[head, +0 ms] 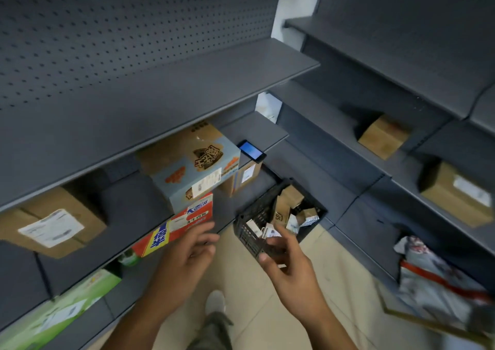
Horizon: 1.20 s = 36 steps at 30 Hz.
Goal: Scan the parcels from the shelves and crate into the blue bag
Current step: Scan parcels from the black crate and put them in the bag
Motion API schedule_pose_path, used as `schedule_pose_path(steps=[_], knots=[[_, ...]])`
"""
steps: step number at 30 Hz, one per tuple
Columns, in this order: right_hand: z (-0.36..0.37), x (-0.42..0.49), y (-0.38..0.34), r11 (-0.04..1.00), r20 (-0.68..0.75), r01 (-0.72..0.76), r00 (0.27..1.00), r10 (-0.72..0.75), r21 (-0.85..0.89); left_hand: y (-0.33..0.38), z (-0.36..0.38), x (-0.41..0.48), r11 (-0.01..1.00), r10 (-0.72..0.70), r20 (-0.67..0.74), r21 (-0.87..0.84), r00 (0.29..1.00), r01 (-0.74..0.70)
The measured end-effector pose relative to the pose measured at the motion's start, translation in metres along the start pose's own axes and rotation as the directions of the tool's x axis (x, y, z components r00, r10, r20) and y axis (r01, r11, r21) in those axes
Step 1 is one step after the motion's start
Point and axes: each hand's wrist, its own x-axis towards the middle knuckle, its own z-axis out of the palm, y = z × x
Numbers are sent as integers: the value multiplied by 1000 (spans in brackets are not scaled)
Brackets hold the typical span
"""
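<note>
- The left hand (pixel 187 250) is held out with its fingers straight and spread. It grips nothing and is seen just in front of the red carton (pixel 184 223), at the shelf edge.
- The right hand (pixel 284 264) is raised with its fingers loosely curled. It is empty and is seen in front of the near corner of the black crate (pixel 245 233).
- The crate is set low in the corner where the two shelf runs meet, and small parcels (pixel 284 210) are heaped inside it, some leaning on the rim.
- A blue-and-brown printed carton (pixel 192 167) juts over the front edge of the left shelf (pixel 134 113), above the red carton.
- A device with a lit blue screen (pixel 251 150) is laid at that shelf's front edge, just right of the printed carton.
- A labelled brown box (pixel 51 221) is set further left and a green carton (pixel 53 315) lower down.
- Two brown boxes (pixel 383 138) are kept well apart on the right shelves.
- Grey mail bags (pixel 434 277) are piled at the lower right.
- A strip of tiled floor (pixel 267 309) is left open between the two runs.
</note>
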Motion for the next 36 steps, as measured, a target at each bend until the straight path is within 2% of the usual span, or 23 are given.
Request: schedule_pose_path(steps=[8, 15, 18, 21, 24, 29, 31, 36], knots=[[-84, 119, -24, 995, -146, 5, 989, -20, -103, 57, 44, 159, 992, 127, 143, -5, 982, -128], [-111, 189, -3, 993, -124, -43, 992, 29, -108, 78, 69, 240, 986, 163, 108, 13, 981, -165], [-120, 231, 4, 995, -55, -54, 997, 50, -89, 73, 87, 266, 988, 154, 13, 16, 988, -154], [-132, 283, 14, 996, 34, -2, 999, 5, -88, 76, 109, 300, 986, 157, -123, 81, 980, -148], [-145, 340, 26, 995, 142, 49, 989, -36, -85, 86, 124, 338, 985, 160, -260, 103, 952, -137], [-157, 427, 50, 990, 359, 109, 931, -71, -86, 84, 153, 383, 992, 127, -480, 83, 868, -99], [-153, 456, 69, 983, 385, 129, 920, -68, -134, 81, 167, 391, 995, 96, -530, 63, 843, -74], [-118, 514, 116, 981, 306, 77, 952, -20, -175, 67, 184, 411, 979, 200, -583, 95, 788, -178]])
